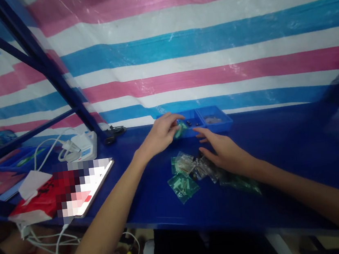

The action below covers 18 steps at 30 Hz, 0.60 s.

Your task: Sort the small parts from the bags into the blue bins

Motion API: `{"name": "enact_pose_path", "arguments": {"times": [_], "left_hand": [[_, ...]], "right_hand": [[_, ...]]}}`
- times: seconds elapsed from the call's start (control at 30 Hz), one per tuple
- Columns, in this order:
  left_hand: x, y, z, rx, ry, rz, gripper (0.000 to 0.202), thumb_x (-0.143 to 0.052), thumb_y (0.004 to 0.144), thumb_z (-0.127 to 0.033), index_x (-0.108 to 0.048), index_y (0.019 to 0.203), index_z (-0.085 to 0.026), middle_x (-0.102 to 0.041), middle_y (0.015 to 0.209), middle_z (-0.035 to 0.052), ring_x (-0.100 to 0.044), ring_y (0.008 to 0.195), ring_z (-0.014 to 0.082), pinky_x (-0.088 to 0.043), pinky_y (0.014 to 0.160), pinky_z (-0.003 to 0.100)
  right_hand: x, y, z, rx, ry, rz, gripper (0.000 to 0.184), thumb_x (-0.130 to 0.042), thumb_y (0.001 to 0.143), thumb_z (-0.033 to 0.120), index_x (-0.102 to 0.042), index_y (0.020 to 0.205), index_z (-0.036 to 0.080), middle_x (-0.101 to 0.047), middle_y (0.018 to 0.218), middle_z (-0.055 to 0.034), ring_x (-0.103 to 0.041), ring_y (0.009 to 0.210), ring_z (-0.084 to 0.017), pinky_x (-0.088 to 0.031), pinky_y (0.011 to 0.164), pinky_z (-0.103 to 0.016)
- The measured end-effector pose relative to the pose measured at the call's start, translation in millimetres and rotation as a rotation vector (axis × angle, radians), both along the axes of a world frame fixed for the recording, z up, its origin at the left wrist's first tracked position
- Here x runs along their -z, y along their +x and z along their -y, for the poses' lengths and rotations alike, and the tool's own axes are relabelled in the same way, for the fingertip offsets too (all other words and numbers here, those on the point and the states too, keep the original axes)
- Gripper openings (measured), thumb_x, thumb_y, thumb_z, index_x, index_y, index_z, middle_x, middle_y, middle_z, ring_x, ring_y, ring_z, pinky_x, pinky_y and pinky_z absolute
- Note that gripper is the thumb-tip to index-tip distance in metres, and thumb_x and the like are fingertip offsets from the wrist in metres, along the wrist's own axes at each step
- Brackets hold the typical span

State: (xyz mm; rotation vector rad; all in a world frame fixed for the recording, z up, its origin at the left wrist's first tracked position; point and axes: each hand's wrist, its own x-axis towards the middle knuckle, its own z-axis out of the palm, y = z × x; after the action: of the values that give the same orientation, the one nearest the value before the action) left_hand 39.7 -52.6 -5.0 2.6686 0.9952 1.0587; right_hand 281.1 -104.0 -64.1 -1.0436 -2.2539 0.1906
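Note:
My left hand [161,133] is at the left end of a blue divided tray [219,126], its fingers closed on a small green plastic bag [181,129]. What that bag contains is too blurred to tell. My right hand [221,148] hovers in front of the tray with fingers apart and nothing visible between them. Below and beside it lies a pile of small bags: a green bag with pale slim pieces [183,186], a clear bag [184,163] and several darker clear ones [204,168], partly hidden by the right hand. Small dark pieces [189,123] sit in the tray's middle part.
The blue table [155,211] runs along a striped plastic sheet [196,41]. On the left are a lit tablet [102,180], a red package [42,198], a white power strip [87,147] with cables and another blue tray [21,158]. A blue metal frame [48,72] stands there.

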Motion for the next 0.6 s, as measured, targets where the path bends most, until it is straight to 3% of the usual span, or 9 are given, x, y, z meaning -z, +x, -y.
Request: {"name": "enact_pose_path", "arguments": {"times": [0.1,0.23,0.33,0.43,0.53,0.6], "left_hand": [[12.7,19.4,4.5,0.071,-0.111,0.267,0.028,-0.055,0.094,-0.014,-0.064,0.119,-0.022,-0.06,0.095,0.0045,-0.057,0.08,0.0145,-0.049,0.073,0.028],[28.5,40.6,11.3,0.111,-0.38,0.506,0.019,-0.058,0.094,-0.019,-0.067,0.111,-0.02,-0.06,0.089,0.0024,-0.052,0.062,0.0082,-0.05,0.061,0.024],[34.8,50.3,17.1,0.131,-0.541,0.622,0.013,-0.06,0.094,-0.024,-0.069,0.1,-0.017,-0.065,0.095,0.0053,-0.062,0.069,0.0113,-0.058,0.063,0.027],[36.5,54.4,21.7,0.181,-0.679,0.704,0.021,-0.057,0.096,-0.031,-0.069,0.102,-0.015,-0.069,0.094,0.0083,-0.069,0.076,0.0151,-0.061,0.067,0.028],[36.2,53.6,23.3,0.218,-0.719,0.7,0.028,-0.05,0.099,-0.031,-0.07,0.105,-0.013,-0.07,0.081,0.008,-0.071,0.073,0.0161,-0.057,0.061,0.025],[36.6,52.2,22.9,0.185,-0.649,0.648,0.028,-0.049,0.098,-0.027,-0.071,0.106,-0.014,-0.069,0.073,0.0061,-0.07,0.069,0.015,-0.054,0.056,0.023]], "right_hand": [[-1.8,-1.1,0.5,0.019,0.036,-0.023,0.058,-0.049,0.097,0.024,-0.034,0.153,0.017,-0.062,0.137,-0.015,-0.064,0.12,-0.028,-0.057,0.095,-0.043],[-6.1,1.1,-0.3,0.092,0.073,-0.038,0.053,-0.051,0.094,0.02,-0.045,0.146,0.015,-0.067,0.13,-0.0157,-0.069,0.111,-0.029,-0.058,0.089,-0.043],[-9.7,3.8,-1.3,0.128,0.09,-0.069,0.045,-0.056,0.091,0.021,-0.055,0.137,0.015,-0.071,0.121,-0.0138,-0.072,0.098,-0.027,-0.058,0.082,-0.04],[-13.7,5.3,-1.2,0.149,0.116,-0.094,0.037,-0.057,0.092,0.024,-0.061,0.128,0.015,-0.075,0.111,-0.0115,-0.072,0.086,-0.024,-0.057,0.073,-0.035],[-17.1,5.4,0.1,0.162,0.127,-0.111,0.03,-0.054,0.095,0.023,-0.065,0.122,0.016,-0.076,0.102,-0.0088,-0.071,0.076,-0.021,-0.052,0.066,-0.03],[-18.0,5.2,0.8,0.168,0.116,-0.124,0.028,-0.053,0.096,0.023,-0.067,0.119,0.017,-0.077,0.095,-0.0067,-0.068,0.068,-0.018,-0.049,0.062,-0.029]]}}
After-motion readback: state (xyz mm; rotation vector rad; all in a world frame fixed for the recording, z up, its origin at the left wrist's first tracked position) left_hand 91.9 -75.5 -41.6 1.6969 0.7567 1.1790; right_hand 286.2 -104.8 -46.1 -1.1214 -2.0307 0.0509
